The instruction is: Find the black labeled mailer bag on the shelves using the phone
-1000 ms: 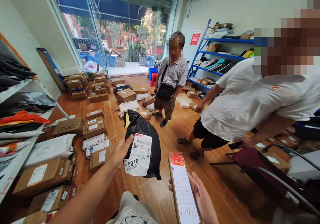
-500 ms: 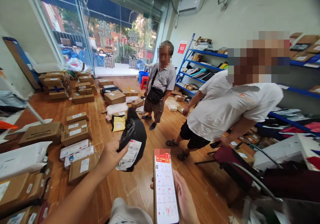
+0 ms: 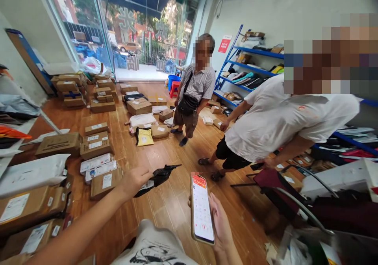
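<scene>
Stretched out over the floor, my left hand [image 3: 135, 181] is closed on the near end of a black plastic mailer bag [image 3: 161, 178]. The bag is seen nearly edge-on, and only a sliver of its white label shows. My right hand [image 3: 220, 217] wraps round a smartphone [image 3: 202, 210] held upright in front of me. Its lit screen has a red banner at the top and rows of small icons on white. Below the left hand, a cardboard box [image 3: 106, 184] with a white label sits on the floor.
Cardboard boxes [image 3: 97, 145] and a yellow parcel [image 3: 145, 137] lie on the wooden floor [image 3: 174, 210]. One person [image 3: 196, 88] stands ahead; another, in a white shirt [image 3: 265, 119], stands at right. Blue shelves [image 3: 251, 66] line the wall. A dark red chair [image 3: 274, 186] is at lower right.
The black mailer has turned from facing me with its label to nearly edge-on, and lies lower. The phone has shifted slightly right and its whole lower edge now shows. The view has tilted down.
</scene>
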### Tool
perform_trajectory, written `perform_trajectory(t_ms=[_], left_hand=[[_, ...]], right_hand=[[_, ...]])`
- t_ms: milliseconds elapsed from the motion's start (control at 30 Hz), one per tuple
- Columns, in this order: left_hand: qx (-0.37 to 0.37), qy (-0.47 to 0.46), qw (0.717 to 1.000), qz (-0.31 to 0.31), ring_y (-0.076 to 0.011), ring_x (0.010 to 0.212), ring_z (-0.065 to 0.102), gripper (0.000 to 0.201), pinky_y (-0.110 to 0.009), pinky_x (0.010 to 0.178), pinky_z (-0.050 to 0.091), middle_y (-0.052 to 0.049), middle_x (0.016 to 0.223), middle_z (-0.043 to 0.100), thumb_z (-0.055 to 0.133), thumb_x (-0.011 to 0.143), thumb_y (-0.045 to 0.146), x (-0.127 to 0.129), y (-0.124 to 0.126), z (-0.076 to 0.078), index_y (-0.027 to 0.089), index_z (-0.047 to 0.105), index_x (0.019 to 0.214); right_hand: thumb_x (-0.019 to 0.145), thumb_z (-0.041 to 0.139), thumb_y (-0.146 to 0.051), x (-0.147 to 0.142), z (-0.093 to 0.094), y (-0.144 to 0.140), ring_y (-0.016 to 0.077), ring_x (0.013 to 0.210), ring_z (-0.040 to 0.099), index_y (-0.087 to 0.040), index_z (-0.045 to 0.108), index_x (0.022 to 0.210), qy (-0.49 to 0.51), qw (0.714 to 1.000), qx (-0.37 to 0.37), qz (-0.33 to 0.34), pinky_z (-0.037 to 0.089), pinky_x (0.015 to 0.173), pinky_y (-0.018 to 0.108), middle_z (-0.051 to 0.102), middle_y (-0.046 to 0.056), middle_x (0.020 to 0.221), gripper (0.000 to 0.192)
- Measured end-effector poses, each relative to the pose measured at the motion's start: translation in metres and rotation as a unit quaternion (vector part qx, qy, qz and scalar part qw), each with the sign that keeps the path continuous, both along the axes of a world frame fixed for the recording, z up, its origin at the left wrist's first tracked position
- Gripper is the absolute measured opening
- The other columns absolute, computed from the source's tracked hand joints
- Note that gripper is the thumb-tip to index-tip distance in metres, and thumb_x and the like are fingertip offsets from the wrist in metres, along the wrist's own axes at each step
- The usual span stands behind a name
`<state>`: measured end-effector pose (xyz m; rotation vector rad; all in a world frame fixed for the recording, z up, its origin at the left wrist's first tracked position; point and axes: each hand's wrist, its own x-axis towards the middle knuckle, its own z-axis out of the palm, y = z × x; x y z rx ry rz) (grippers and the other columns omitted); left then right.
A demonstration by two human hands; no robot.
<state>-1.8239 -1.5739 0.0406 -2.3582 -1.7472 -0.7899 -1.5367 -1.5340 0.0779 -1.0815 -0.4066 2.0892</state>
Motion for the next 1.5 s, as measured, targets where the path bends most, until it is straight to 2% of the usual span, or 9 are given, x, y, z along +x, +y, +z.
perform_trajectory(t_ms=[200, 333, 400, 500, 600, 867, 1133, 1333, 1500], left_hand=[[0.04, 0.006, 0.998, -0.046, -0.0137, 0.057, 0.049, 0.037, -0.026, 0.054, 0.033, -0.002, 0.062, 0.053, 0.034, 0.095, 0.015, -0.005, -0.02, -0.005, 0.02, 0.057, 0.067], [-0.079, -0.21, 0.97, 0.091, -0.0182, 0.067, 0.058, 0.01, -0.026, 0.061, 0.042, -0.004, 0.07, 0.062, 0.056, 0.081, 0.027, -0.013, -0.014, -0.02, 0.021, 0.064, 0.076], [-0.147, -0.367, 0.901, 0.176, -0.021, 0.071, 0.061, 0.014, -0.027, 0.062, 0.045, -0.004, 0.073, 0.065, 0.066, 0.072, 0.034, -0.011, -0.008, -0.028, 0.021, 0.064, 0.076], [-0.251, -0.615, 0.713, 0.224, -0.019, 0.061, 0.061, 0.033, -0.025, 0.055, 0.045, -0.001, 0.067, 0.065, 0.076, 0.063, 0.042, -0.002, -0.002, -0.035, 0.02, 0.06, 0.081], [-0.25, -0.767, 0.549, 0.219, -0.0162, 0.055, 0.063, 0.044, -0.023, 0.053, 0.047, 0.002, 0.066, 0.068, 0.084, 0.059, 0.033, 0.008, -0.001, -0.036, 0.02, 0.057, 0.091], [-0.29, -0.879, 0.326, 0.192, -0.0279, 0.068, 0.072, 0.029, -0.044, 0.079, 0.057, -0.01, 0.073, 0.074, 0.065, 0.081, 0.029, 0.014, 0.009, -0.02, 0.01, 0.066, 0.103], [-0.273, -0.903, 0.303, 0.138, -0.028, 0.07, 0.072, 0.027, -0.046, 0.083, 0.056, -0.013, 0.076, 0.075, 0.055, 0.089, 0.032, 0.021, 0.031, -0.007, 0.009, 0.068, 0.095], [-0.205, -0.921, 0.312, 0.116, -0.0269, 0.077, 0.073, 0.032, -0.042, 0.086, 0.056, -0.012, 0.082, 0.075, 0.05, 0.091, 0.024, 0.026, 0.049, -0.004, 0.007, 0.063, 0.115], [-0.179, -0.92, 0.337, 0.092, -0.0227, 0.062, 0.071, 0.026, -0.039, 0.078, 0.058, -0.008, 0.074, 0.074, 0.05, 0.092, 0.025, 0.022, 0.063, -0.022, 0.01, 0.065, 0.107]], right_hand=[[0.052, 0.087, -0.043, 0.007, -0.019, 0.003, 0.0273, 0.075, 0.074, -0.013, 0.073, 0.08, 0.005, 1.0, -0.013, 0.018, 0.057, 0.061, 0.03, 0.078, 0.008, 0.072, 0.043], [0.059, 0.081, -0.042, 0.005, -0.026, 0.006, 0.029, 0.08, 0.074, -0.013, 0.071, 0.08, 0.003, 1.0, -0.001, 0.026, 0.058, 0.062, 0.032, 0.078, 0.009, 0.073, 0.036], [0.057, 0.083, -0.042, 0.003, -0.026, 0.007, 0.0319, 0.086, 0.073, -0.014, 0.071, 0.077, 0.008, 1.0, -0.006, 0.023, 0.059, 0.066, 0.036, 0.078, 0.009, 0.074, 0.036], [0.056, 0.084, -0.039, -0.001, -0.026, 0.005, 0.0299, 0.08, 0.074, -0.014, 0.071, 0.076, 0.022, 1.0, -0.006, 0.016, 0.057, 0.067, 0.036, 0.078, 0.009, 0.074, 0.035], [0.06, 0.082, -0.04, -0.005, -0.026, 0.0, 0.0247, 0.068, 0.073, -0.013, 0.072, 0.083, 0.029, 0.999, 0.009, 0.018, 0.054, 0.06, 0.031, 0.078, 0.009, 0.076, 0.037], [0.07, 0.076, -0.035, -0.018, -0.015, -0.012, 0.0288, 0.08, 0.074, -0.017, 0.06, 0.119, 0.013, 0.994, 0.102, 0.024, 0.054, 0.071, 0.037, 0.078, 0.009, 0.091, 0.054], [0.068, 0.073, -0.05, -0.021, 0.016, -0.009, 0.0217, 0.067, 0.071, -0.012, 0.075, 0.085, 0.083, 0.992, 0.048, 0.078, 0.053, 0.062, 0.028, 0.078, 0.01, 0.077, 0.041], [0.06, 0.078, -0.06, -0.05, 0.038, -0.016, 0.0217, 0.061, 0.069, -0.014, 0.075, 0.084, 0.093, 0.988, 0.051, 0.11, 0.053, 0.062, 0.031, 0.077, 0.008, 0.074, 0.052], [0.057, 0.081, -0.062, -0.077, 0.04, -0.024, 0.0211, 0.076, 0.069, -0.018, 0.069, 0.098, 0.114, 0.986, 0.067, 0.101, 0.053, 0.074, 0.031, 0.077, 0.004, 0.085, 0.061]])
